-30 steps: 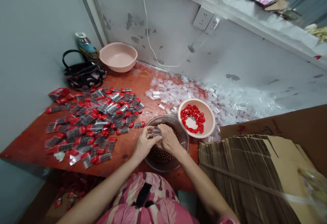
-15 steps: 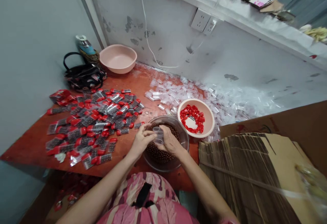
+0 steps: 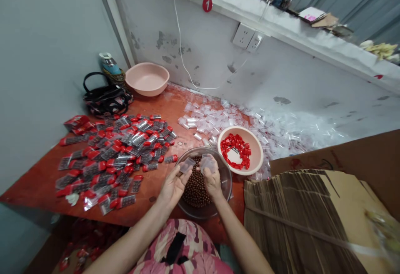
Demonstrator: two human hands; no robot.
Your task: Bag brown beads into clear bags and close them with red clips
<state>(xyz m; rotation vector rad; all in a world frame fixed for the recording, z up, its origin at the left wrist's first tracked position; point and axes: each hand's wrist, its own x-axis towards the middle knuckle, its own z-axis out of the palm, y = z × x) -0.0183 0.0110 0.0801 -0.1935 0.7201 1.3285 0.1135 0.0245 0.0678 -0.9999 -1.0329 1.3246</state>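
Note:
Over a clear round bowl (image 3: 227, 186) of brown metallic-looking balls (image 3: 196, 188), both hands are raised. My left hand (image 3: 173, 186) pinches a small clear plastic container (image 3: 186, 165) between thumb and fingers. My right hand (image 3: 213, 182) grips clear containers (image 3: 208, 162) of the same kind; how many is hard to make out. Right beside the bowl stands a pale pink basin (image 3: 258, 153) with red caps (image 3: 235, 144) in it. Left of my hands lies a wide heap of filled, red-capped containers (image 3: 115, 153).
Loose clear containers (image 3: 215, 119) spread along the wall. At the back left are a larger pink basin (image 3: 146, 78), a black handbag (image 3: 106, 99) and a blue flask (image 3: 109, 63). Strapped flat cardboard (image 3: 287, 215) stands at the right. A power socket (image 3: 243, 35) is on the wall.
My hands were together around the clear containers; now they are apart, each with its own. The view has shifted slightly, so the scene sits lower.

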